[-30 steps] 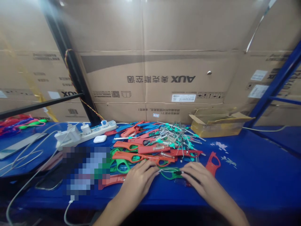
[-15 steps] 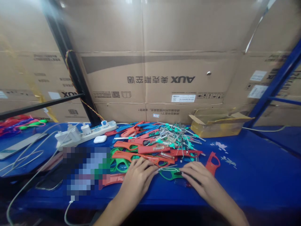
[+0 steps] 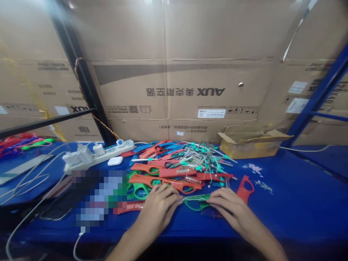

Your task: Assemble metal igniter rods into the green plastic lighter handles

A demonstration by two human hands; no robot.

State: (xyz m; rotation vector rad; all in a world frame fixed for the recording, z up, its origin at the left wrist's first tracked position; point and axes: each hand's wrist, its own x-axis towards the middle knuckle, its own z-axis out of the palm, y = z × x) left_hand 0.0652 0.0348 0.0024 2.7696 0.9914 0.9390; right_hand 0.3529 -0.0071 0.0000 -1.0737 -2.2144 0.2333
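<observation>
Between my two hands, low over the blue table, lies a green lighter-shaped casing (image 3: 196, 204) with a thin pale wire or rod along its top edge. My left hand (image 3: 162, 203) pinches its left end, fingers pressed together. The fingers of my right hand (image 3: 227, 203) close on its right end. Just beyond is a pile of orange casings (image 3: 148, 168), more green casings (image 3: 141, 191) and metal tubes with white wires and teal parts (image 3: 202, 157). A red casing (image 3: 246, 188) rests beside my right hand.
An open cardboard box (image 3: 248, 145) stands at the back right, near small white pieces (image 3: 254, 168). On the left are a white power strip (image 3: 102, 156) with cables, a white earphone case (image 3: 115, 161) and a phone (image 3: 23, 168). Cardboard walls (image 3: 176, 43) rise behind.
The green casing has shifted slightly between my hands, and the dark piece at my right fingertips shows less. Both hands keep their grip, nearly in place.
</observation>
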